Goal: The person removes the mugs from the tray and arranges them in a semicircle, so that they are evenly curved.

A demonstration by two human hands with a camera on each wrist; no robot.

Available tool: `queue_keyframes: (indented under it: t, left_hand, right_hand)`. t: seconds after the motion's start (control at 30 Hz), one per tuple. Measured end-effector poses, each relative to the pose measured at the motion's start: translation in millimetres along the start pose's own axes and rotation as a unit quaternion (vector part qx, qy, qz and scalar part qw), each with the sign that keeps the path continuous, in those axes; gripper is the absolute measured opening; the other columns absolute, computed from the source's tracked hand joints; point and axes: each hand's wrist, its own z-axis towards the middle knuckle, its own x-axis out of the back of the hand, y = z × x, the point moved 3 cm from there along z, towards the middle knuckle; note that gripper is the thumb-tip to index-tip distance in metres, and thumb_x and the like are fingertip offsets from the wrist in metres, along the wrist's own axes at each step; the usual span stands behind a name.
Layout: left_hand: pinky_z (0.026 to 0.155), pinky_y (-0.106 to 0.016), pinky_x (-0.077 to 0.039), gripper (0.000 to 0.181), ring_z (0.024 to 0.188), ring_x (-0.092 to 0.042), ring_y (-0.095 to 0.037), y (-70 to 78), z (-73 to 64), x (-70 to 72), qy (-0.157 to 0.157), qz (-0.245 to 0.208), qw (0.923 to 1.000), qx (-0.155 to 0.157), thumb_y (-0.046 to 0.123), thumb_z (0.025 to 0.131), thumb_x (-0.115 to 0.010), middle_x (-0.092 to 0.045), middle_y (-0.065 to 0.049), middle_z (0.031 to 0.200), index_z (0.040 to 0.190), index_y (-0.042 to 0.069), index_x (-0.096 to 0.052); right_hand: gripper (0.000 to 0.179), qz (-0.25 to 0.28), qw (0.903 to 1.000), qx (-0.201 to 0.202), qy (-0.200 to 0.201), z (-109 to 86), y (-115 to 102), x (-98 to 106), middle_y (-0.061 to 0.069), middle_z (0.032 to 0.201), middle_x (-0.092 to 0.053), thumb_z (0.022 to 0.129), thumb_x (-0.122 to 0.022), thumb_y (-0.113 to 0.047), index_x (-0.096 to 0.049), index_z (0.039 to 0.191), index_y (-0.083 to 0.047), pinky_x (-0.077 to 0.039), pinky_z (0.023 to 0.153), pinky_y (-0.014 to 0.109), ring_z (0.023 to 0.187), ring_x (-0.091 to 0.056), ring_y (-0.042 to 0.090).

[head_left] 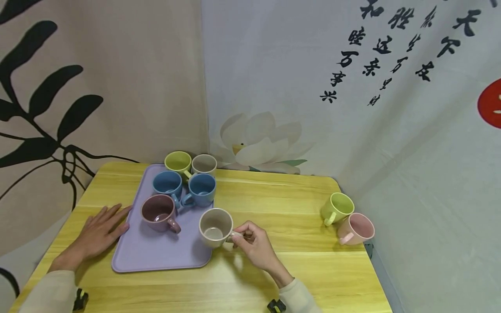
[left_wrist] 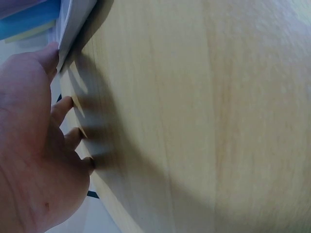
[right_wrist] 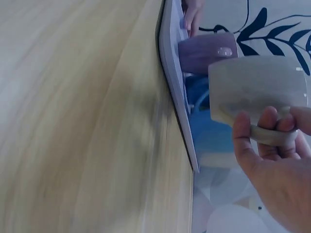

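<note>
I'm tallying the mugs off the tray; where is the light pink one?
In the head view, the light pink mug stands near the right edge of the table, just right of a green mug.

Lilac tray (head_left: 164, 256), beige mug (head_left: 214, 227), plum mug (head_left: 158, 213), blue mugs (head_left: 201, 191), lime mugs (head_left: 339, 207), pink mug (head_left: 358, 228), yellow wood-grained table (head_left: 274, 204), rear mug (head_left: 204, 164) possibly greyish

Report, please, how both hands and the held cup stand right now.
Right hand holding beige cup by handle, above right edge of lavender tray. Left hand touching tray's left edge. Possible obstacles: mauve cup and one blue cup on tray.
</note>
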Motion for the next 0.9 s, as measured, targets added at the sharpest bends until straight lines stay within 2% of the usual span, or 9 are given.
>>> queue_keyframes:
  t: [0.07,0.27,0.4,0.57,0.77,0.9]
  left_hand:
    - [0.124,-0.096,-0.002,0.069,0.165,-0.007,-0.075,-0.1,-0.1,0.0,-0.001,-0.002,1.0000,-0.001,0.049,0.121,-0.046,-0.021,-0.041,0.180,0.179,0.016,-0.029]
    - [0.124,-0.095,-0.001,0.069,0.165,-0.007,-0.075,-0.4,-1.0,0.0,0.001,-0.008,1.0000,-0.006,0.048,0.121,-0.047,-0.021,-0.041,0.180,0.179,0.015,-0.030]
    - [0.125,-0.095,0.000,0.069,0.166,-0.006,-0.074,-0.2,-1.2,0.0,0.001,-0.009,0.9999,-0.005,0.048,0.121,-0.047,-0.020,-0.041,0.181,0.179,0.016,-0.029]
    - [0.124,-0.096,-0.001,0.069,0.166,-0.006,-0.074,1.0,-1.6,1.6,0.001,-0.011,0.9999,-0.008,0.048,0.120,-0.047,-0.021,-0.041,0.181,0.179,0.016,-0.029]
    - [0.124,-0.096,-0.002,0.069,0.165,-0.008,-0.075,1.6,-2.0,1.6,0.000,-0.010,0.9999,-0.007,0.048,0.120,-0.048,-0.022,-0.042,0.180,0.179,0.015,-0.030]
    - [0.125,-0.095,-0.001,0.070,0.165,-0.008,-0.075,0.4,-1.9,1.1,0.000,-0.009,0.9999,-0.005,0.048,0.120,-0.047,-0.021,-0.042,0.180,0.179,0.016,-0.030]
  right_hand:
    - [0.015,-0.004,0.9998,-0.004,0.017,-0.7,1,7,0.038,0.113,-0.078,0.110,-0.071,-0.004,-0.068,0.118,0.007,-0.072,0.086,0.047,0.087,-0.081,0.027]
    - [0.017,-0.022,0.9972,-0.006,0.072,0.2,1,26,0.037,0.111,-0.078,0.110,-0.071,-0.004,-0.067,0.121,0.008,-0.072,0.086,0.043,0.088,-0.080,0.034]
    - [0.016,-0.028,0.9920,-0.021,0.121,1.6,2,37,0.036,0.115,-0.078,0.109,-0.072,-0.003,-0.068,0.121,0.007,-0.072,0.085,0.035,0.088,-0.080,0.025]
    - [0.016,-0.020,0.9813,-0.032,0.189,6.1,6,51,0.037,0.111,-0.077,0.107,-0.073,0.002,-0.068,0.120,0.009,-0.070,0.083,0.028,0.083,-0.078,0.018]
    - [0.016,-0.012,0.9641,-0.039,0.263,9.3,9,71,0.036,0.100,-0.076,0.107,-0.074,0.001,-0.068,0.119,0.010,-0.070,0.077,0.028,0.078,-0.077,0.017]
    - [0.016,-0.014,0.9529,-0.046,0.300,10.5,11,87,0.035,0.101,-0.076,0.108,-0.074,-0.002,-0.068,0.120,0.008,-0.070,0.076,0.029,0.079,-0.078,0.020]
